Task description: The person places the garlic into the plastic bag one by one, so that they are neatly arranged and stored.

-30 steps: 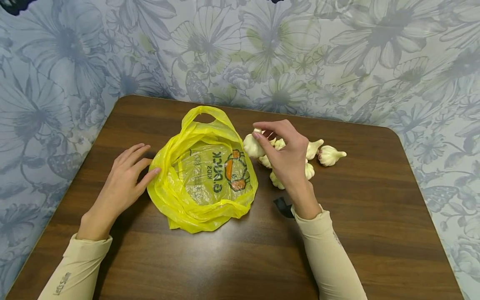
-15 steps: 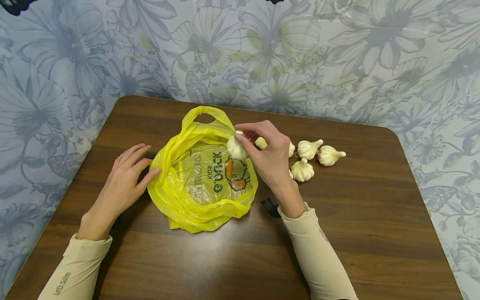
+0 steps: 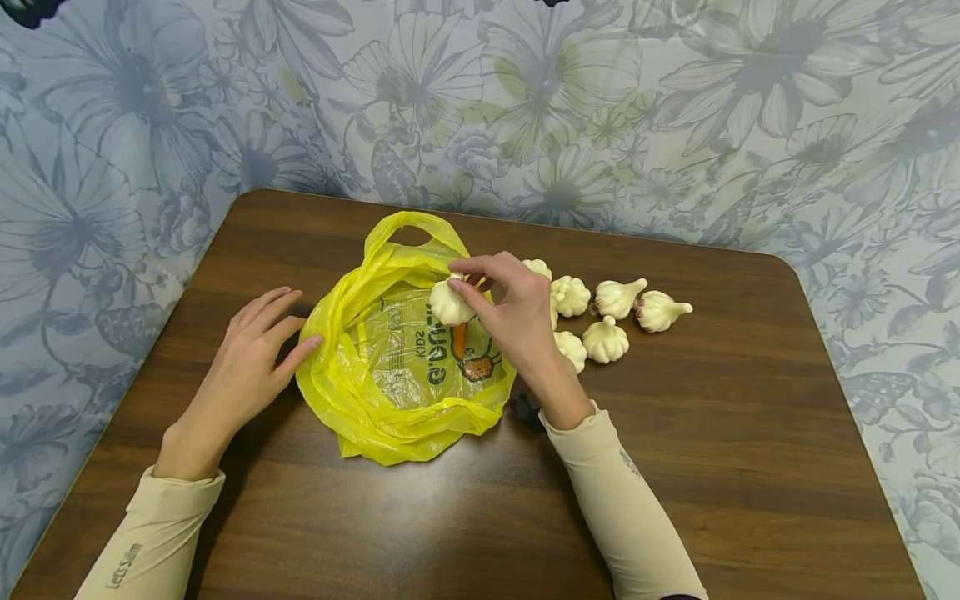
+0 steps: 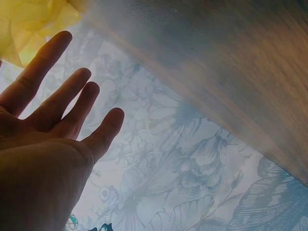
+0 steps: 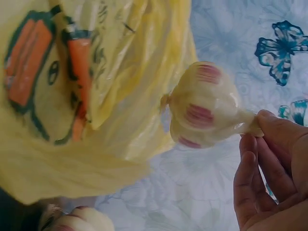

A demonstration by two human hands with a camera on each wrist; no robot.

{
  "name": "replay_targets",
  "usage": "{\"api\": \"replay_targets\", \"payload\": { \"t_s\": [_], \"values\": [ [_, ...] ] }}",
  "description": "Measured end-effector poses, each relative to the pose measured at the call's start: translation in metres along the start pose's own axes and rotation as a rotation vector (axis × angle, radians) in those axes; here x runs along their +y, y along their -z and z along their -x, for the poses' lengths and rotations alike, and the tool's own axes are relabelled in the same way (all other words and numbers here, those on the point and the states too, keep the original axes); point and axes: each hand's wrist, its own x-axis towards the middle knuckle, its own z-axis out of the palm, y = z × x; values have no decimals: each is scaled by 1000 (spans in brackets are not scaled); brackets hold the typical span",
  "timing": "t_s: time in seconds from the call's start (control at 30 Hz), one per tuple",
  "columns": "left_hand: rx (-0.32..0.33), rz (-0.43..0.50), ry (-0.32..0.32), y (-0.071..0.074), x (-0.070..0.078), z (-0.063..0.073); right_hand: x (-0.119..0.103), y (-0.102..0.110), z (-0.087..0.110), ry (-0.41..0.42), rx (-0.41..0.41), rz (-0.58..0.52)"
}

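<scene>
My right hand (image 3: 517, 321) pinches a garlic bulb (image 3: 450, 302) by its stem, above the opening of a yellow plastic bag (image 3: 405, 437). In the right wrist view the held bulb shows pink-purple patches, with thumb and fingertips on its stem. The bag lies on the table with its mouth spread and one handle loop at the back; a duck print and lettering show inside. My left hand (image 3: 240, 367) is at the bag's left side, thumb touching the rim, the other fingers extended and spread. In the left wrist view those fingers (image 4: 101, 132) hold nothing.
Several garlic bulbs (image 3: 606, 340) lie on the brown wooden table (image 3: 750, 442), right of the bag and partly behind my right hand. A wall with floral paper (image 3: 562, 125) stands behind the table's far edge. A small black object (image 3: 527, 412) is beside my right wrist.
My right hand has carried the garlic bulb leftward from the group of bulbs to above the bag's opening. The left hand and the bag have stayed nearly still.
</scene>
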Motion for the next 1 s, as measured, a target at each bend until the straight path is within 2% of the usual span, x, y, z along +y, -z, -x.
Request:
{"api": "replay_targets", "payload": {
  "t_s": [0.17, 0.47, 0.77, 1.0],
  "values": [
    [-4, -3, -1, 0, 1, -1, 7, -3, 3, -15, -31, 91],
    [-7, -6, -12, 2, 2, -2, 21, -5, 7, -42, -98, 191],
    [-8, -3, -13, 2, 1, -1, 32, -8, 11, -148, -212, 228],
    [-6, 6, -15, 1, 0, 0, 34, -7, 11, -162, -231, 230]
  ]
}}
